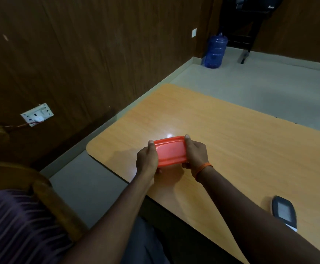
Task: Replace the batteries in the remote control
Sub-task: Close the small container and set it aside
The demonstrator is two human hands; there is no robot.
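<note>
A small box with an orange-red lid (171,151) is held over the wooden table (231,134) between both hands. My left hand (147,159) grips its left end, thumb on the lid's edge. My right hand (195,153), with an orange band at the wrist, grips the right end. The lid is on the box and what is inside is hidden. The dark remote control (284,212) with a grey screen lies face up near the table's front edge, to the right of my right forearm. No batteries show.
A wooden chair (46,195) stands at the left, by the table's rounded corner. A wall socket (37,114) with a plug sits on the brown panel wall. A blue water jug (215,51) stands on the floor far back.
</note>
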